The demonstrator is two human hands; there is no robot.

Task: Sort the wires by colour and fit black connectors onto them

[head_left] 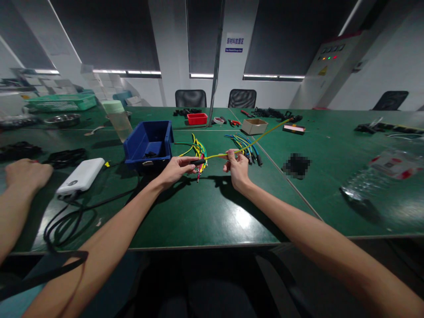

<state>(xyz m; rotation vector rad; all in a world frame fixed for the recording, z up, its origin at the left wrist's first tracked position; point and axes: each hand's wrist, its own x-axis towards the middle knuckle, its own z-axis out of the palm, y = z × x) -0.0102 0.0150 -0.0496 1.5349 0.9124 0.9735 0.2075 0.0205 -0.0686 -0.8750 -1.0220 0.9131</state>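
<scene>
Both of my hands hold a yellow wire (215,156) stretched above the green table. My left hand (179,171) is closed around the black cylindrical end piece (198,162) of the wire. The fingers of my right hand (237,167) pinch the wire farther along, and its free length slants up to the far right. Behind my left hand lies a bundle of yellow and green wires (196,145) with metal and reddish tips. Just beyond my right hand is a bundle of blue and yellow wires (245,143) with black ends.
A blue bin (148,137) stands left, near a white power bank (81,176) with a black cable. Farther back are a red tray (197,119), a small cardboard box (254,126) and a lidded bottle (117,119). A plastic bottle (380,172) lies right; another person's hand (28,173) rests left.
</scene>
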